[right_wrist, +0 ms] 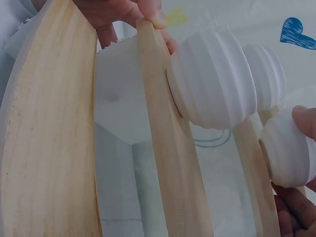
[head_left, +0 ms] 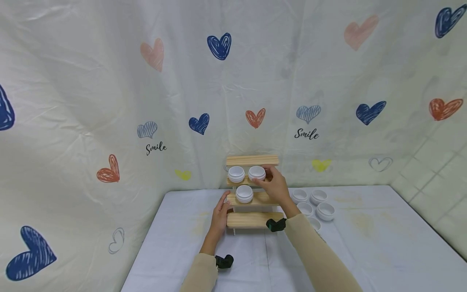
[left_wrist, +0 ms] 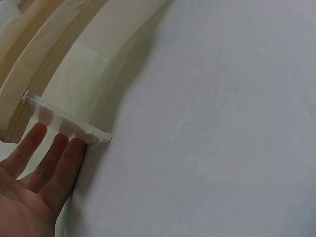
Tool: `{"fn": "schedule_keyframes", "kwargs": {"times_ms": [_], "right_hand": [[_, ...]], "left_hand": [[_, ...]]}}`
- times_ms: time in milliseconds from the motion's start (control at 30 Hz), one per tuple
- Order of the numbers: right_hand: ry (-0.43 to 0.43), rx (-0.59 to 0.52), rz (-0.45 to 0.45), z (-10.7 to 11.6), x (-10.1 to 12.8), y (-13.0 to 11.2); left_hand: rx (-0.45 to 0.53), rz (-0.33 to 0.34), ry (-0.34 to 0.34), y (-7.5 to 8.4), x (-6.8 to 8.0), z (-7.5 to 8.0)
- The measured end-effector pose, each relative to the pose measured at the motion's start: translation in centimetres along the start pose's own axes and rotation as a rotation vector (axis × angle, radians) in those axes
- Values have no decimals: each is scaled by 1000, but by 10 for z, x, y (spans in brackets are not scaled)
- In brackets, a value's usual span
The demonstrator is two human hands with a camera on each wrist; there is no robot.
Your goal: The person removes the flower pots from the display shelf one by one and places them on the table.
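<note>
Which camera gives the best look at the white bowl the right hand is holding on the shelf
The head view: it shows the white bowl whole, on the upper step of the wooden rack, with the right hand at it. The right wrist view shows only its ribbed side, close up at the edge. The left wrist view misses it.

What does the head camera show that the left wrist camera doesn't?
Only the head view shows the right hand holding a white cup on the wooden shelf, more cups on it, loose cups on the table and the heart-printed backdrop. Only the left wrist view shows the shelf's white side panel up close. Both show the left hand at the shelf's left edge.
</note>
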State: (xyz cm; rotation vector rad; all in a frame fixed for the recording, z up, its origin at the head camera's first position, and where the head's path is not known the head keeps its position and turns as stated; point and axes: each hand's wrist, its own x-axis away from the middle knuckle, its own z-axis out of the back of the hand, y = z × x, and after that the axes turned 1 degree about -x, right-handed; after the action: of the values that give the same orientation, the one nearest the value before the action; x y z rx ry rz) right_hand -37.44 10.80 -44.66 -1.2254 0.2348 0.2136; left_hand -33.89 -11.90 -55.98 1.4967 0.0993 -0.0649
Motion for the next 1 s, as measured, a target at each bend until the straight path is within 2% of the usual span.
{"fn": "schedule_keyframes", "kwargs": {"times_ms": [200, 367, 633, 1000], "right_hand": [[10, -23, 12, 1, 1, 1], [14, -45, 17, 3, 1, 1], [20, -34, 11, 5, 0, 4], [13, -49, -5, 7, 0, 3]], "left_hand": [[13, 12, -48, 21, 9, 4], [1, -1, -43, 34, 18, 4], [35, -5, -51, 33, 17, 4], [24, -7, -50, 33, 17, 4]]}}
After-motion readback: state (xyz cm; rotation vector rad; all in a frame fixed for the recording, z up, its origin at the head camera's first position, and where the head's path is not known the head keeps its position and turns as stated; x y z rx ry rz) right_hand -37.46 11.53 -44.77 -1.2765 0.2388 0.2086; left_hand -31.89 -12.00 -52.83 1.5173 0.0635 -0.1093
